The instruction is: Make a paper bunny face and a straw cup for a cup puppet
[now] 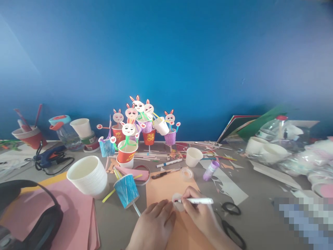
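My right hand (195, 210) grips a white marker (201, 201) in a pinch, its dark tip on a small round white paper disc (178, 207). A reddish mark shows near the tip. The disc lies on a sheet of orange paper (156, 187). Flat on that sheet rests my left hand (156, 222), fingertips just left of the disc; whether they touch it I cannot tell. Left of this hand is a blue-coloured paper cup (126, 191) with yellow and white straws. A black pen (158, 174) and a tape roll (186, 173) lie further up the sheet.
Rabbit figures on cups (127, 149) stand along the blue wall. Stacked white cups (87, 175), pink paper (70, 208), headphones (49, 215) and a glue gun (52, 155) are left. Scissors (231, 208), a purple glue stick (210, 171) and plastic-wrapped items (307, 156) are right.
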`<action>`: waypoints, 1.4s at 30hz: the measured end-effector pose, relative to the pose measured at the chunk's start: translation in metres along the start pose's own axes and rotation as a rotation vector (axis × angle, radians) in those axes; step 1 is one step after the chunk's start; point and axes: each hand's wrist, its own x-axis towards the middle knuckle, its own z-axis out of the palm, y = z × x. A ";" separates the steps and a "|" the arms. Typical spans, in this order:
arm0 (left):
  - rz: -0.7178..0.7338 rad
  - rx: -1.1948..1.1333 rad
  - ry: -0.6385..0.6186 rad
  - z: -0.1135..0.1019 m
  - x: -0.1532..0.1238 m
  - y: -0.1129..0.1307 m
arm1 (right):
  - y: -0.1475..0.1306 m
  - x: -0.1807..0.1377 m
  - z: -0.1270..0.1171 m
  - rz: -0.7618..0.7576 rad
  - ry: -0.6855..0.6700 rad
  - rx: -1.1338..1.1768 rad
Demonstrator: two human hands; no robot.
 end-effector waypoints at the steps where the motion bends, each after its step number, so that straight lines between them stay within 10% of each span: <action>1: 0.001 -0.001 -0.002 -0.001 0.000 0.000 | 0.000 0.000 0.000 -0.009 0.000 -0.005; 42: 0.007 0.021 0.130 -0.001 0.001 0.001 | 0.003 -0.001 0.000 0.011 0.014 0.004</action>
